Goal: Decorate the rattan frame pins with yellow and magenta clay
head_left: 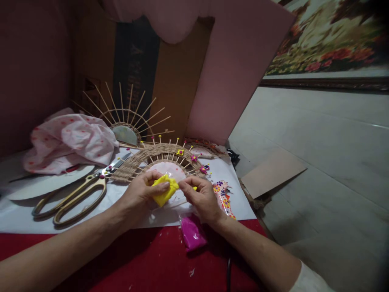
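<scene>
Left hand (136, 196) is clamping yellow packet (164, 195), right hand (203, 199) pinching its right end; woven fan (135, 161) is lying crosswise beyond.

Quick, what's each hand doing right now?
Left hand: closed, holding the yellow clay.
Right hand: fingertips pinching at the clay's edge.

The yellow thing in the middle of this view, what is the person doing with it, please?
The left hand holds the soft yellow material, and the right hand pinches its edge. Just behind, the woven arch carries small flowers, beside its pointed sticks' colored tips. A bright pink packet lies near the right hand, and gold-handled scissors lie on the left.
</scene>
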A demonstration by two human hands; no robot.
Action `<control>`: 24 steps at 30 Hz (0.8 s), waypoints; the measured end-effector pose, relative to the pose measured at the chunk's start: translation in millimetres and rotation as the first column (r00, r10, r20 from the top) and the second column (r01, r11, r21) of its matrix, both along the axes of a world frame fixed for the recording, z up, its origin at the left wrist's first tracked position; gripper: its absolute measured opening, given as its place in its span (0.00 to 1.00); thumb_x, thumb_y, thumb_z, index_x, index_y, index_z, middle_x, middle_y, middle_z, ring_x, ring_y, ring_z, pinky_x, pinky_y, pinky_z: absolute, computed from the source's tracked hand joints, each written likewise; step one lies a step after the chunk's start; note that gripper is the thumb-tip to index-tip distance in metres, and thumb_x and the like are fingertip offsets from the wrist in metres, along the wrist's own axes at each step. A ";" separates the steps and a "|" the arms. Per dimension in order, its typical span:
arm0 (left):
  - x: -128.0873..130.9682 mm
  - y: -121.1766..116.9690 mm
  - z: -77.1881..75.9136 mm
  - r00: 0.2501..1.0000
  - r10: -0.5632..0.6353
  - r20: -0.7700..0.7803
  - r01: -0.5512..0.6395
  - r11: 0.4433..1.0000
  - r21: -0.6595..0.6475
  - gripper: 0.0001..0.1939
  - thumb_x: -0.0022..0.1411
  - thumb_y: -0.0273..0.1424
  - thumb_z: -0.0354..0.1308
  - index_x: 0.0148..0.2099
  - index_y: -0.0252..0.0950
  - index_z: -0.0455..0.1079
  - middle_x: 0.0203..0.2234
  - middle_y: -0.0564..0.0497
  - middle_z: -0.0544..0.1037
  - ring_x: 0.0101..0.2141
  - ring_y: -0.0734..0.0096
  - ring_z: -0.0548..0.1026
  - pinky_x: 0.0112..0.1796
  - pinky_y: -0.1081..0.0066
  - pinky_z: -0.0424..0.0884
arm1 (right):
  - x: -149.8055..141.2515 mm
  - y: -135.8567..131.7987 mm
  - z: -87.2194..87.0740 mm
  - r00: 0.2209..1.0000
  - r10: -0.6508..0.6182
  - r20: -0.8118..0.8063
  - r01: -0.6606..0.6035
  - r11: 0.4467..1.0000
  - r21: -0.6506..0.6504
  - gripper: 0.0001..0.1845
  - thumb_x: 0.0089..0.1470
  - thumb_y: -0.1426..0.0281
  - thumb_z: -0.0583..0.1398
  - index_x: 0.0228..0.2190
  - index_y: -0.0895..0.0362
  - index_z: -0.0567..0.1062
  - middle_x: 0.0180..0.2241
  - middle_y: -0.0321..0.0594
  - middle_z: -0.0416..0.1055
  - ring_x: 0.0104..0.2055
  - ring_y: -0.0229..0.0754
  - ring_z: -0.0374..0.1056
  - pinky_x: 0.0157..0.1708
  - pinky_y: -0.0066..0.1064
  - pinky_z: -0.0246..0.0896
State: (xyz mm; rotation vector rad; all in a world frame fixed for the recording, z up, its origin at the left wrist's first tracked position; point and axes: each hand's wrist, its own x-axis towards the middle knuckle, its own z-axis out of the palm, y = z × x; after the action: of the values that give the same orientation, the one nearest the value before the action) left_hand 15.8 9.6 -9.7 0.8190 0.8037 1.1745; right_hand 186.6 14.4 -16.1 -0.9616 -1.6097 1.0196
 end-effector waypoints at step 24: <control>-10.7 3.6 4.5 0.852 -0.196 -0.485 0.183 0.980 -0.074 0.06 0.45 0.30 0.56 0.20 0.34 0.65 0.12 0.57 0.63 0.15 0.76 0.60 0.18 0.75 0.52 | 3.4 3.9 0.4 0.962 0.100 -0.254 -0.157 0.964 -0.215 0.23 0.53 0.51 0.55 0.33 0.59 0.72 0.15 0.26 0.55 0.14 0.27 0.45 0.13 0.21 0.37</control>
State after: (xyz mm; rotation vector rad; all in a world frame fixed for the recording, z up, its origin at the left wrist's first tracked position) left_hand 5.1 13.3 -5.2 1.1736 1.1217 0.7805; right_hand 190.0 18.2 -15.7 -0.8556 -1.3840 1.3863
